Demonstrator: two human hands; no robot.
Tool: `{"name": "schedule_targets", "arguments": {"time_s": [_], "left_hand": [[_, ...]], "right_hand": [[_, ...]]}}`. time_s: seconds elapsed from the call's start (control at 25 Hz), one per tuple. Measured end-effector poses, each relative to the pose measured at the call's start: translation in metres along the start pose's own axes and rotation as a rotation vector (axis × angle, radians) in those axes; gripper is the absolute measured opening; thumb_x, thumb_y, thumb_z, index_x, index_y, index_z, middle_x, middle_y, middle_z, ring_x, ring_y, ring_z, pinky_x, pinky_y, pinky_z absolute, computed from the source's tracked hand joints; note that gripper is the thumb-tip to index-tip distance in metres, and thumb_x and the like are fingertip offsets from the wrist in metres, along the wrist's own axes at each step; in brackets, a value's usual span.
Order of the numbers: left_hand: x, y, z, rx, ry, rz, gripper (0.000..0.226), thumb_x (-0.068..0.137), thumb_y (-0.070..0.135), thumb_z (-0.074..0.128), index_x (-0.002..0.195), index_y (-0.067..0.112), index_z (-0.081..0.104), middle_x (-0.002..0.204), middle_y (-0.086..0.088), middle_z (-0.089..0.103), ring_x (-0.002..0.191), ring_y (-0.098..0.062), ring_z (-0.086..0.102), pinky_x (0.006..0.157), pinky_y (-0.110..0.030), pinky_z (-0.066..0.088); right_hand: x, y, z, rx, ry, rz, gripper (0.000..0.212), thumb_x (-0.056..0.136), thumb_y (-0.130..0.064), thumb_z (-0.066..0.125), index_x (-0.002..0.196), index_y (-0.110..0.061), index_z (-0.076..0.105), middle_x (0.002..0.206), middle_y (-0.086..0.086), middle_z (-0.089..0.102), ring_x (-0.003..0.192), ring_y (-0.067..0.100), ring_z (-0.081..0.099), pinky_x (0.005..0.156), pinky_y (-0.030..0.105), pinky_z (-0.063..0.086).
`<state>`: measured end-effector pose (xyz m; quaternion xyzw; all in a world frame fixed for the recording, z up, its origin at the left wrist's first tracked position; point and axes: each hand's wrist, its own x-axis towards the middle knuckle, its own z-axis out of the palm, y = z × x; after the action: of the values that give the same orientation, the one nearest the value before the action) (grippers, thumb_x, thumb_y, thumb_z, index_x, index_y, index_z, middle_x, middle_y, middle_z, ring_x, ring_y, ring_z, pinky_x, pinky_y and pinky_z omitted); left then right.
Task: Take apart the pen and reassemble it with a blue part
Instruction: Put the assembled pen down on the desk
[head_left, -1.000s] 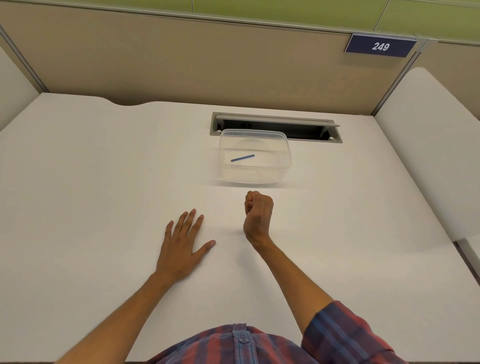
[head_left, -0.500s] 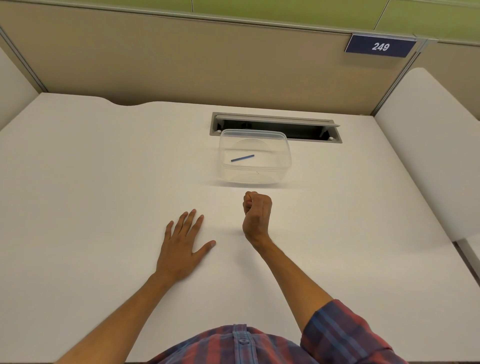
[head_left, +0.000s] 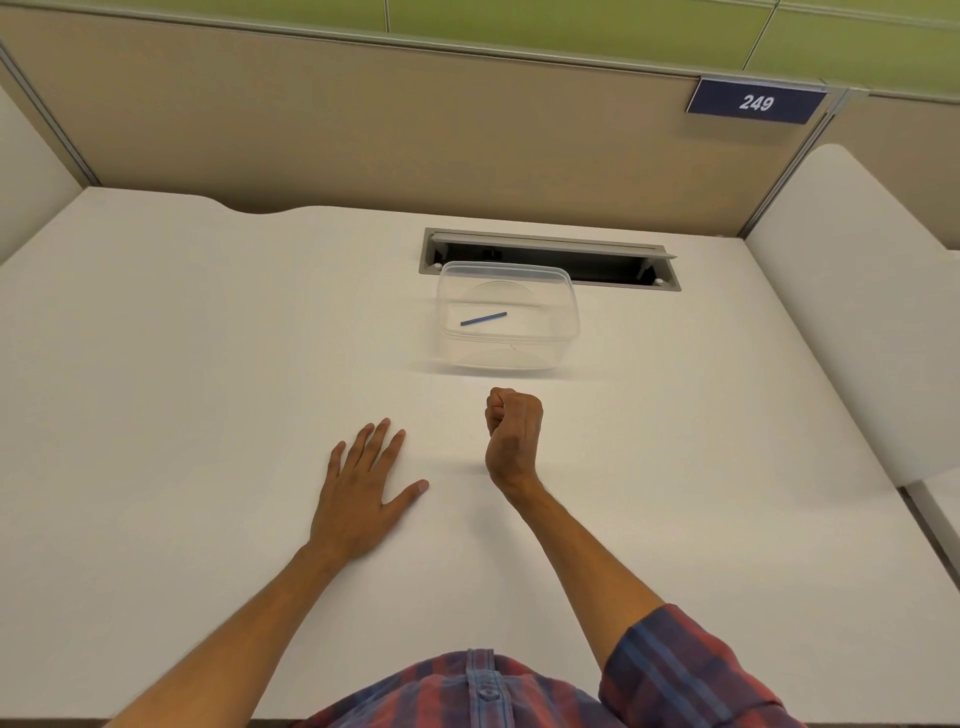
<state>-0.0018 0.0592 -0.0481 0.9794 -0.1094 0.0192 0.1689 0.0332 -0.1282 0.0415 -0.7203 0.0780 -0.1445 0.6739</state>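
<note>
A thin blue pen part (head_left: 483, 319) lies on the bottom of a clear plastic container (head_left: 563, 332), which stands on the white desk (head_left: 208, 364). Just in front of the container, my right hand (head_left: 513, 434) is closed in a fist with its edge on the desk. Nothing shows from inside the fist. To its left my left hand (head_left: 361, 493) lies flat, palm down, fingers spread and holding nothing. No whole pen is visible anywhere.
A grey cable slot (head_left: 550, 257) with its flap up sits in the desk right behind the container. Beige partition walls close off the back, with a blue sign reading 249 (head_left: 756, 102). White side panels stand at the left and right.
</note>
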Motion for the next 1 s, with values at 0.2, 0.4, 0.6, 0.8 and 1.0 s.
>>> {"name": "schedule_targets", "arguments": {"time_s": [0.2, 0.4, 0.6, 0.8, 1.0], "left_hand": [[-0.001, 0.001, 0.000, -0.009, -0.003, -0.008, 0.077, 0.087, 0.072, 0.025, 0.151, 0.029, 0.023, 0.161, 0.007, 0.014, 0.148, -0.010, 0.006, 0.119, -0.039, 0.002], [-0.001, 0.001, 0.000, -0.004, -0.005, -0.011, 0.076, 0.088, 0.072, 0.026, 0.151, 0.030, 0.023, 0.161, 0.007, 0.014, 0.148, -0.010, 0.007, 0.119, -0.038, 0.002], [-0.001, 0.002, 0.000, -0.015, -0.001, -0.016, 0.077, 0.087, 0.072, 0.025, 0.151, 0.029, 0.024, 0.161, 0.007, 0.015, 0.147, -0.010, 0.007, 0.119, -0.040, 0.004], [-0.001, 0.003, -0.001, -0.016, 0.007, -0.016, 0.077, 0.087, 0.072, 0.025, 0.150, 0.029, 0.025, 0.160, 0.008, 0.016, 0.147, -0.009, 0.008, 0.119, -0.040, 0.005], [-0.002, 0.003, -0.001, -0.027, 0.013, -0.015, 0.077, 0.086, 0.072, 0.025, 0.150, 0.029, 0.026, 0.160, 0.008, 0.016, 0.147, -0.009, 0.008, 0.119, -0.040, 0.005]], "right_hand": [[-0.007, -0.006, -0.007, 0.060, -0.025, -0.002, 0.032, 0.078, -0.024, 0.035, 0.050, -0.031, 0.022, 0.047, -0.011, 0.019, 0.049, 0.008, 0.015, 0.050, 0.026, 0.011], [-0.009, -0.007, -0.025, -0.054, -0.022, -0.017, 0.036, 0.094, -0.015, 0.036, 0.064, -0.006, 0.053, 0.065, -0.003, 0.055, 0.062, 0.009, 0.049, 0.062, 0.021, 0.039], [-0.011, -0.009, -0.044, -0.228, 0.002, -0.117, 0.028, 0.101, -0.021, 0.048, 0.087, -0.007, 0.068, 0.072, -0.006, 0.054, 0.064, 0.005, 0.049, 0.060, 0.014, 0.034], [-0.022, 0.003, -0.063, -0.334, 0.036, -0.101, 0.013, 0.094, -0.022, 0.063, 0.089, -0.015, 0.073, 0.079, -0.009, 0.067, 0.070, 0.001, 0.057, 0.060, 0.011, 0.035], [-0.041, 0.023, -0.079, -0.518, 0.029, 0.000, 0.013, 0.089, -0.028, 0.068, 0.098, -0.022, 0.075, 0.084, -0.010, 0.072, 0.076, 0.008, 0.065, 0.067, 0.021, 0.047]]}}
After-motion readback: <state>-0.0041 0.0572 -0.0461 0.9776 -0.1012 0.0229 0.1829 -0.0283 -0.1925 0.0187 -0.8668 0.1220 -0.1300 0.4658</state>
